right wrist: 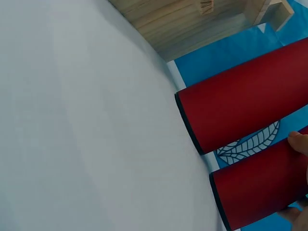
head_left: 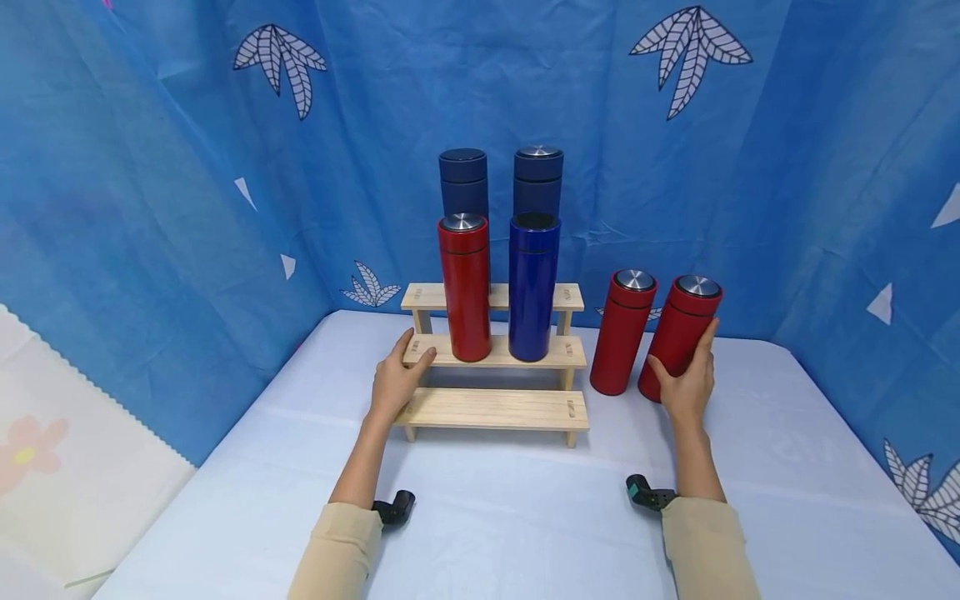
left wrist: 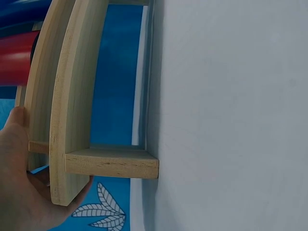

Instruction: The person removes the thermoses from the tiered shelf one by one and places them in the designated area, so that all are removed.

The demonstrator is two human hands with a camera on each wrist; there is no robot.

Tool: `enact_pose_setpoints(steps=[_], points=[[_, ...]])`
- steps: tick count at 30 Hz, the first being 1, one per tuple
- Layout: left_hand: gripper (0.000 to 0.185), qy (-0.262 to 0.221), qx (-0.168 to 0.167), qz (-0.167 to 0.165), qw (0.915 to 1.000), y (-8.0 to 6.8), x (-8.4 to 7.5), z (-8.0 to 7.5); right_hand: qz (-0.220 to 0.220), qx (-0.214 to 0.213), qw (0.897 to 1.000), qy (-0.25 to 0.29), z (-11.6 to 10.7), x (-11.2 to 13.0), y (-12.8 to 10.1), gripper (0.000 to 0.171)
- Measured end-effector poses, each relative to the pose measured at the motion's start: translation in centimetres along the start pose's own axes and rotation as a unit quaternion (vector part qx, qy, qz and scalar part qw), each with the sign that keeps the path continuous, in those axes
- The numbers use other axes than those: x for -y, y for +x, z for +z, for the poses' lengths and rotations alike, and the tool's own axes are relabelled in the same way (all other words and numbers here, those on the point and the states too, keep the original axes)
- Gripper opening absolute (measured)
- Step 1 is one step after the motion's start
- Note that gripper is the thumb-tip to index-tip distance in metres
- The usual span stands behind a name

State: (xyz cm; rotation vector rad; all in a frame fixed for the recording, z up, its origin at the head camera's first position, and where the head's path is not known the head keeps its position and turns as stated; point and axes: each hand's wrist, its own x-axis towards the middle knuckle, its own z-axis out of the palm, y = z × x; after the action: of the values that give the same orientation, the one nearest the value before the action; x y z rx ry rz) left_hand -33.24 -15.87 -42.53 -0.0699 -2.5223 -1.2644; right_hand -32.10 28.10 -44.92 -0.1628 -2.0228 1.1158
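Observation:
My left hand [head_left: 395, 383] grips the left end of a three-tier wooden step rack [head_left: 491, 406], its thumb by the middle tier and fingers round the end, as the left wrist view shows. On the middle tier stand a shiny red thermos [head_left: 467, 292] and a shiny blue thermos [head_left: 532, 292]. Two dark blue thermoses [head_left: 463, 179], [head_left: 538, 175] stand behind them on the top tier. My right hand [head_left: 688, 387] holds a matte red thermos [head_left: 678, 333], thumb on one side and fingers on the other. Another matte red thermos [head_left: 621, 342] stands just left of it.
A white cloth covers the table [head_left: 517, 517]. Blue curtain fabric [head_left: 405, 92] with leaf prints hangs behind and on both sides. At the far left lies a pale cloth with a flower print [head_left: 45, 454]. The lowest tier of the rack bears nothing.

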Motion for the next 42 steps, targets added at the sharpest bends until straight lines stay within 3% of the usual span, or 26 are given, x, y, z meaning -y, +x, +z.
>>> enact_pose_setpoints(steps=[10,18,23,29,32,36,42], points=[[0.077,-0.002,-0.001,0.001,1.0000,0.0,0.2,0.1,-0.002,-0.004,1.000,-0.009,0.0,-0.1,-0.2,0.104],[0.077,0.001,-0.005,0.002,1.0000,0.0,0.1,0.1,-0.002,-0.051,0.999,0.007,-0.5,1.4,0.1,0.095],[0.075,0.006,-0.008,0.006,0.9999,-0.1,0.0,0.1,-0.027,-0.116,0.993,0.011,-1.2,3.7,0.7,0.078],[0.074,0.008,-0.010,0.005,0.9999,0.0,0.1,0.1,-0.080,-0.195,0.977,0.040,-1.1,9.1,0.3,0.042],[0.075,0.008,-0.010,0.007,0.9999,0.0,0.1,0.0,-0.140,-0.187,0.970,0.066,0.0,11.8,-0.4,0.034],[0.076,0.006,-0.007,0.007,0.9999,0.0,0.2,0.1,-0.202,-0.125,0.967,0.088,1.8,14.9,-2.0,0.027],[0.077,0.004,-0.007,0.005,1.0000,-0.2,0.1,0.2,-0.243,-0.036,0.961,0.131,4.5,17.8,-4.2,0.039]])
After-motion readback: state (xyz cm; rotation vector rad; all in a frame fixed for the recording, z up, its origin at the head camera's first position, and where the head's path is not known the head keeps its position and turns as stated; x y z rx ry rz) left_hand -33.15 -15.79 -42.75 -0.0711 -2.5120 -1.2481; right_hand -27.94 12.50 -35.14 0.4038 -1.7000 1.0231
